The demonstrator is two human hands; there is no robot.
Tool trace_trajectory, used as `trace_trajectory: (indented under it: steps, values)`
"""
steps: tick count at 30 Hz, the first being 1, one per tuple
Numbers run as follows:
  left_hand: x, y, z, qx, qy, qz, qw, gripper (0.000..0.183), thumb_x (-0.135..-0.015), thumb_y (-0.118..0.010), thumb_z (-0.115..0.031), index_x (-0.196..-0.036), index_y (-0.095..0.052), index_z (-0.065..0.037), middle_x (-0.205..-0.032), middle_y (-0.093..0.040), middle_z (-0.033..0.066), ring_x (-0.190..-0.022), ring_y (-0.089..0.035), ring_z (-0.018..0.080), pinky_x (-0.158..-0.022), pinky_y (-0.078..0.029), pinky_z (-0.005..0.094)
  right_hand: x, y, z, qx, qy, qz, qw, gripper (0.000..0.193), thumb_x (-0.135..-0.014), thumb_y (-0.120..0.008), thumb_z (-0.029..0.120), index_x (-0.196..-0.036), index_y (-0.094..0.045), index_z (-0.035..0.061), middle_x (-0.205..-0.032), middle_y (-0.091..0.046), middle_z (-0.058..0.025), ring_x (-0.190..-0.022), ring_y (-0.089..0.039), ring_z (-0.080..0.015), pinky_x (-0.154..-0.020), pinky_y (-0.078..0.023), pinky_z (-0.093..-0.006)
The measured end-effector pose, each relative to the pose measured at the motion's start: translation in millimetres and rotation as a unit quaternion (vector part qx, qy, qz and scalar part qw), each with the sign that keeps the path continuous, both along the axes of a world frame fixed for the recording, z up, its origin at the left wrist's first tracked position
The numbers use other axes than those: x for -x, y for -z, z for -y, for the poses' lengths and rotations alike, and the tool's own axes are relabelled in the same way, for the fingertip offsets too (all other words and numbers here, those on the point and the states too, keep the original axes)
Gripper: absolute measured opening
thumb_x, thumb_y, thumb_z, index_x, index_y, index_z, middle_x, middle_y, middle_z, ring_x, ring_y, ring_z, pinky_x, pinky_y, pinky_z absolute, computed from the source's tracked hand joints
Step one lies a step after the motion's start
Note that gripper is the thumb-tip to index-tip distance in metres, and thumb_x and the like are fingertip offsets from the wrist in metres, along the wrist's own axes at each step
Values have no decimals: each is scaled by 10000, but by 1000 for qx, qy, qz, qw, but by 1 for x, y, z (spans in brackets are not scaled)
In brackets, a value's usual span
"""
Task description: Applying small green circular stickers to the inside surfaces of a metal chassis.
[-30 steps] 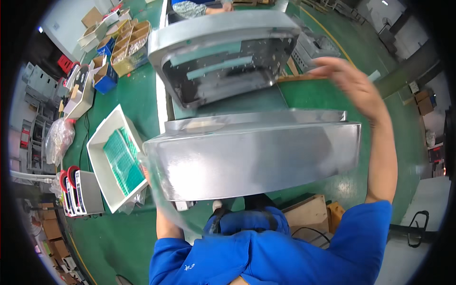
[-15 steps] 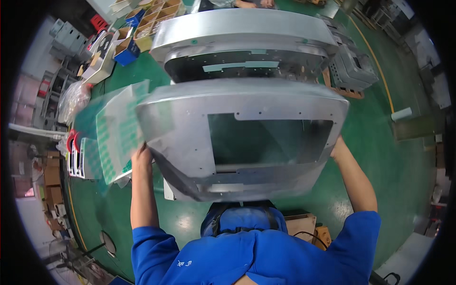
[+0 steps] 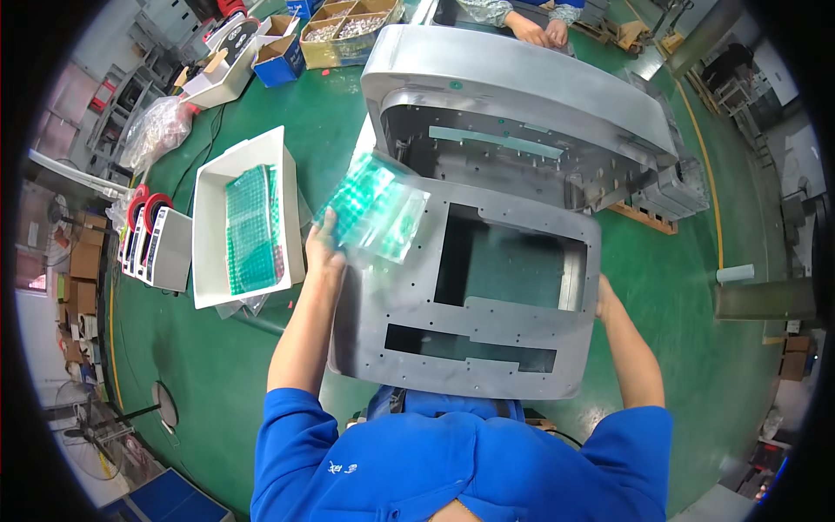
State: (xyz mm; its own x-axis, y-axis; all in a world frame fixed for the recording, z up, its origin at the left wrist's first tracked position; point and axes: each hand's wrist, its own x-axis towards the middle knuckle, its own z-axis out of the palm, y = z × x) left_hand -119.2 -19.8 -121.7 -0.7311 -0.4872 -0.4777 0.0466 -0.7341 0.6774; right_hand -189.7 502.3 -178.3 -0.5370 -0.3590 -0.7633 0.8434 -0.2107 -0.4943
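Note:
A grey metal housing panel (image 3: 513, 339) with two rectangular cutouts and small holes lies tilted in front of my body. My left hand (image 3: 323, 250) is at its upper left, closed on a blurred, green-patterned clear plastic sheet (image 3: 370, 204) that overlaps the panel's corner. Whether this hand also touches the panel, I cannot tell. My right hand (image 3: 603, 297) grips the panel's right edge, its fingers mostly hidden behind the metal. Just beyond stands a larger, hollow silver metal housing (image 3: 522, 83), its open side toward me.
On the left, a white bin (image 3: 202, 226) holds green plastic sheets (image 3: 250, 228). White devices with red rings (image 3: 165, 248) stand beside it. Boxes of small parts (image 3: 348, 43) are at the back. Another person's hands (image 3: 539, 33) work beyond the large housing. Grey crates (image 3: 670, 196) sit at right.
The panel has turned and dropped flatter, showing its second cutout fully. My left hand has moved right and up with the plastic sheet, uncovering the white bin. The view has shifted left.

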Motion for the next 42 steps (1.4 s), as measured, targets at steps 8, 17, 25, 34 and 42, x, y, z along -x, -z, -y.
trace_trajectory:
  steps: [8, 17, 25, 34, 42]
  values:
    - [-54, -104, -113, 372, 231, -72, 896, 91, -738, -662, -44, -805, -618, 0, -690, -589, -11, -599, -486, 16, -517, -377, 164, -54, -193, 149, -198, -11, -540, 818, 295, -807, -552, 95, -1091, -516, 22, -1119, -523, -82, -1064, -468, -176, -914, -349, -289]
    - [-60, -86, -137, 424, 278, -149, 849, 53, -726, -663, -32, -743, -626, 2, -622, -568, 23, -511, -440, 36, -429, -312, 190, -62, -187, 204, -155, -244, -525, 800, 201, -709, -640, 50, -893, -574, 2, -824, -583, -78, -747, -559, -169, -679, -445, -284]
    - [-49, -62, -131, 427, 293, -129, 846, 52, -740, -653, -42, -766, -631, -2, -597, -545, 10, -510, -428, 33, -431, -304, 182, -54, -163, 205, -100, -187, -360, 909, 130, -731, -615, -4, -858, -590, -13, -806, -607, -53, -758, -581, -114, -685, -457, -232]
    - [-23, -50, -144, 331, 306, -29, 892, 80, -769, -642, -79, -762, -628, -1, -600, -521, -52, -517, -398, 4, -438, -297, 164, -45, -133, 211, -265, -117, -634, 717, 72, -696, -609, -11, -752, -571, 13, -824, -620, -94, -773, -595, -234, -662, -469, -291]
    - [-20, -24, -155, 300, 309, 37, 902, 116, -759, -662, -107, -745, -622, 1, -615, -526, -47, -563, -416, 15, -493, -338, 169, 47, -86, 182, -320, -139, -492, 798, 47, -727, -579, 53, -763, -577, 23, -793, -534, -67, -682, -516, -150, -650, -425, -267]
